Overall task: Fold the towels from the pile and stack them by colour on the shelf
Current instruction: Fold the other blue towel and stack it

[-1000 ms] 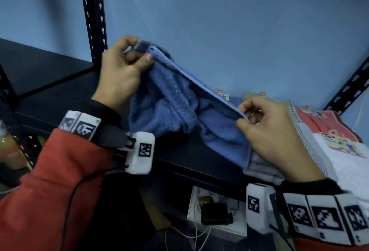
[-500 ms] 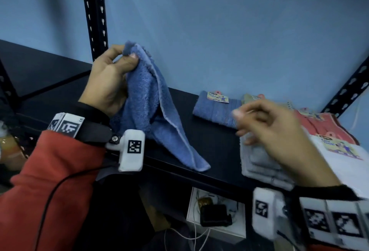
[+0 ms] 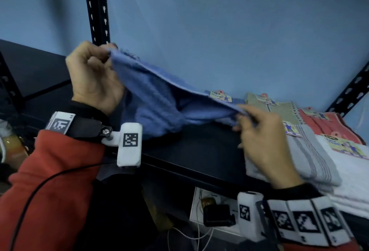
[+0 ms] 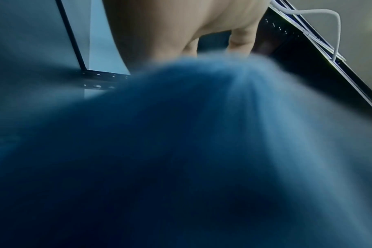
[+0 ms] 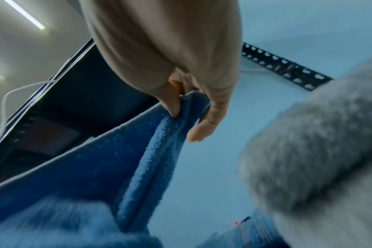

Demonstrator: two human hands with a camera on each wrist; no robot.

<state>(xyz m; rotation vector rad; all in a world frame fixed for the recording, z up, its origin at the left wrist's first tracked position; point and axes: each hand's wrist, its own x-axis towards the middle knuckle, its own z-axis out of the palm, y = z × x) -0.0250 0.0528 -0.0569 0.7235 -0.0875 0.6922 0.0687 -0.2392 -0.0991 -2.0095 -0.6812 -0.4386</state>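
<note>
A blue towel hangs stretched between my two hands above the black shelf. My left hand pinches one corner, raised near the upright post. Lower and to the right, my right hand pinches the other end. The right wrist view shows the thumb and fingers of that hand clamped on the blue towel. Blurred blue towel fills the left wrist view beneath my left hand. A folded blue towel lies at the back of the shelf, mostly hidden.
To the right on the shelf lie a folded grey striped towel, a beige one, red ones and a white one, several with paper labels. A black perforated post stands at left, and another post at right.
A second ago both hands held the towel; half a second ago the right hand had let go and it hung from the left. Now the right hand pinches its far end again, stretching it.
</note>
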